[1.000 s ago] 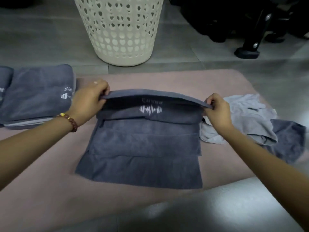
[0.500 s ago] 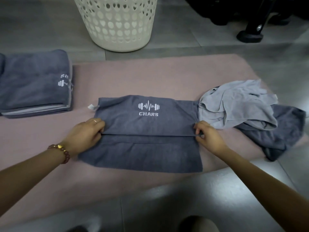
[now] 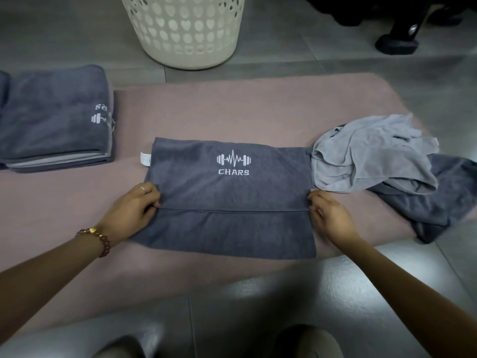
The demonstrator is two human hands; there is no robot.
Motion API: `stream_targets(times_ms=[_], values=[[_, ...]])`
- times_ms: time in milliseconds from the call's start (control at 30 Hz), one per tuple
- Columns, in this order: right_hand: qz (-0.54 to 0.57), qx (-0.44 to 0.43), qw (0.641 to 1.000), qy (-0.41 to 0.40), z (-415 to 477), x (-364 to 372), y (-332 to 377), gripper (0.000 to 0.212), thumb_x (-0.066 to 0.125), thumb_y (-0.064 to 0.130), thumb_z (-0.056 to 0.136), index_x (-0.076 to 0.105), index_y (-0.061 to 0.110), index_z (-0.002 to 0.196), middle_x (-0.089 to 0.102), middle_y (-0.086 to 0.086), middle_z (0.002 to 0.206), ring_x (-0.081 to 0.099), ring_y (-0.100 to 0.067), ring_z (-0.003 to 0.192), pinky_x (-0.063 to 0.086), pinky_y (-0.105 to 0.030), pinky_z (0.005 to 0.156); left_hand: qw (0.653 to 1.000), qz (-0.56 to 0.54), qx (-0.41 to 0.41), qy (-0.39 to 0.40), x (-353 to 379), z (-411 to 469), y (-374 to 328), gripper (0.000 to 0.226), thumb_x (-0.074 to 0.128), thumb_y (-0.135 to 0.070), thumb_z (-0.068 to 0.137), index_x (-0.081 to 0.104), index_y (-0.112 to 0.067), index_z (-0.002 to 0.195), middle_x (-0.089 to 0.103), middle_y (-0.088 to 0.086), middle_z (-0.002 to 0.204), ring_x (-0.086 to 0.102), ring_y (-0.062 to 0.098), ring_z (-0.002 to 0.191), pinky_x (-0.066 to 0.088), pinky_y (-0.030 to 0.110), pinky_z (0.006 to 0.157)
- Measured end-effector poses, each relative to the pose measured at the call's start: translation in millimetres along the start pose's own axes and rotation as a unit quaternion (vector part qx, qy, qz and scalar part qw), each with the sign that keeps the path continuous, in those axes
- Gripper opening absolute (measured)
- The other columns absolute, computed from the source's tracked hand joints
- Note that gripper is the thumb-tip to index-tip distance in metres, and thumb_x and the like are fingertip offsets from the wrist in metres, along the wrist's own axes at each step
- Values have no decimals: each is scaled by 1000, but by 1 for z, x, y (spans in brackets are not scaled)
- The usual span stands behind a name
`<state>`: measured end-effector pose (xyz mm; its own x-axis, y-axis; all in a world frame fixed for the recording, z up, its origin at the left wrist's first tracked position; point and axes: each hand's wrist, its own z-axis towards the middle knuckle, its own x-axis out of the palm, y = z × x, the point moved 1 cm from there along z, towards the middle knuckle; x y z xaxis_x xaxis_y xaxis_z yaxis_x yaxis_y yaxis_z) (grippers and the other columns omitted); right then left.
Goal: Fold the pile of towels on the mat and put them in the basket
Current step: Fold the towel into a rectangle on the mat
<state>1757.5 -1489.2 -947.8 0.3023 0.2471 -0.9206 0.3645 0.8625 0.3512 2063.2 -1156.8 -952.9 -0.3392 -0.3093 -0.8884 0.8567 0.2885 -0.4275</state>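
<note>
Pink mat (image 3: pixel 232 112): bare stretch toward 12 o'clock, short of white basket (image 3: pixel 185 34). At centre, half-folded dark towel (image 3: pixel 227 192). Touching its 3 o'clock edge, crumpled towel pile (image 3: pixel 374 156); at 9, folded stack (image 3: pixel 51 120), apart. Pinching fold's ends: left hand (image 3: pixel 131 210), right hand (image 3: pixel 330 215).

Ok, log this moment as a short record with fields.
towel in work: dark grey towel, logo up, top flap folded over, on pink mat
left hand: pinches flap's left end
right hand: pinches flap's right end
folded stack: at mat's left edge
unfolded pile: light grey towel over dark towel, right
basket: white, on floor beyond mat
</note>
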Motion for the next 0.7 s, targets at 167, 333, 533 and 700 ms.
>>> stream_targets(times_ms=[167, 333, 533, 700], values=[[0, -4, 1000, 18, 1, -1, 0, 37, 41, 29, 80, 65, 4, 90, 66, -10, 104, 66, -28, 83, 54, -32, 67, 1000, 27, 4, -5, -2, -3, 5, 24, 40, -26, 81, 55, -9, 74, 51, 4, 83, 46, 16, 80, 41, 24, 66], [10, 3, 999, 50, -3, -1, -10, 13, 63, 20, 80, 63, 7, 81, 63, -3, 113, 64, -22, 87, 49, -29, 66, 1000, 0, -6, 27, -3, -7, 18, 14, 72, -17, 78, 64, -6, 82, 52, -2, 88, 49, 11, 83, 42, 21, 76], [-1, -31, 994, 108, 15, -8, -12, 25, 76, 10, 73, 64, 11, 95, 62, -2, 105, 63, -23, 84, 53, -40, 68, 999, 42, 3, 6, -4, -3, 15, 13, 65, -17, 78, 68, -7, 86, 66, 5, 92, 59, 21, 84, 42, 26, 78], [-7, -24, 994, 104, 20, -7, -11, 27, 71, 4, 70, 65, 12, 94, 62, 0, 104, 62, -22, 84, 52, -35, 70, 998, 8, -62, -20, -7, 8, 7, 7, 64, -9, 75, 67, -12, 81, 64, 1, 84, 45, 8, 69, 44, 28, 65]])
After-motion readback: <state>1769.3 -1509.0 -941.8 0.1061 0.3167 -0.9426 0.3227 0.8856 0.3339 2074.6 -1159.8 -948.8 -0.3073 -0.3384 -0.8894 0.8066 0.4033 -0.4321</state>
